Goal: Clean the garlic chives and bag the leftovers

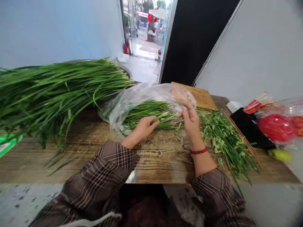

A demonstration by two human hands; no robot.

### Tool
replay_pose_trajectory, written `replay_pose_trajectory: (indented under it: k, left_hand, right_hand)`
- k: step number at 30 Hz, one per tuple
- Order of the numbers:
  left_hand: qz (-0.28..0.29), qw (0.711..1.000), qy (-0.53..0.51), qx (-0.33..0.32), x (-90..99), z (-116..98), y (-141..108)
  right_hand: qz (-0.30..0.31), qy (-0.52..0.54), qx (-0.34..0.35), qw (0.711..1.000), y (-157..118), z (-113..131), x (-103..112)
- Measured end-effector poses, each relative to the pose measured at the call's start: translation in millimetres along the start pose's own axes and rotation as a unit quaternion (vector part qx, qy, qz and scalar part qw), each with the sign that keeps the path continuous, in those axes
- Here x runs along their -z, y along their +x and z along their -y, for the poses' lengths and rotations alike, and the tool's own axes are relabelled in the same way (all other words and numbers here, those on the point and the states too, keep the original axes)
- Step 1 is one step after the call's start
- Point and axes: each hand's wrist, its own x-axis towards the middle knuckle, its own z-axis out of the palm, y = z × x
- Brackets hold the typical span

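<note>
Past the far edge of the wooden table [156, 160] I see a bright doorway [146, 41] onto a street, with a pale wall [71, 28] to its left and a black panel [199, 34] to its right. The tabletop is brown, grained and scattered with small scraps, and a wooden board [201, 97] lies at its far side.

The green stalks [146, 110] lie mid-table in front of me, partly inside an open clear plastic bag [139, 91]. Their long axis runs left to right across the table — pale ends to the right, green lengths to the left.

My left hand [154, 121] has thumb and fingers closed on a few of these stalks. My right hand [181, 114] is at the pale ends, fingertips close together — I cannot tell whether they pinch anything.

A big heap of long greens [71, 85] fills the left, pale ends also rightward, leaves drooping over the table. To the right of my right hand lies a loose, tangled pile of trimmings [222, 135].
</note>
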Motion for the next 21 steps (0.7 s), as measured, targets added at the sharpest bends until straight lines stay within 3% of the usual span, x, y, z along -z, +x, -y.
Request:
replay_pose_trajectory:
  k: [3, 7, 9, 14, 17, 21]
  left_hand:
    - [0.004, 1.000, -0.002, -0.014, -2.3, 0, -2]
    - [0.007, 1.000, 0.002, -0.021, -6.0, 2, -3]
    - [0.001, 1.000, 0.007, -0.021, -7.2, 3, -2]
    - [-0.013, 1.000, 0.014, -0.012, -5.7, 3, -2]
    - [-0.027, 1.000, 0.013, -0.010, -4.0, 2, -2]
    - [-0.029, 0.999, 0.012, -0.013, -3.7, 2, -2]
  right_hand:
    - [0.090, -0.078, 0.056, 0.991, -6, 5, -10]
    - [0.156, -0.065, 0.050, 0.984, -14, 2, -25]
    - [0.140, 0.016, -0.004, 0.990, -16, -2, -31]
    - [-0.006, 0.180, -0.115, 0.977, -5, -11, -17]
    - [-0.020, 0.124, -0.116, 0.985, 6, -16, 2]
    - [0.019, 0.040, -0.072, 0.996, 10, -18, 9]
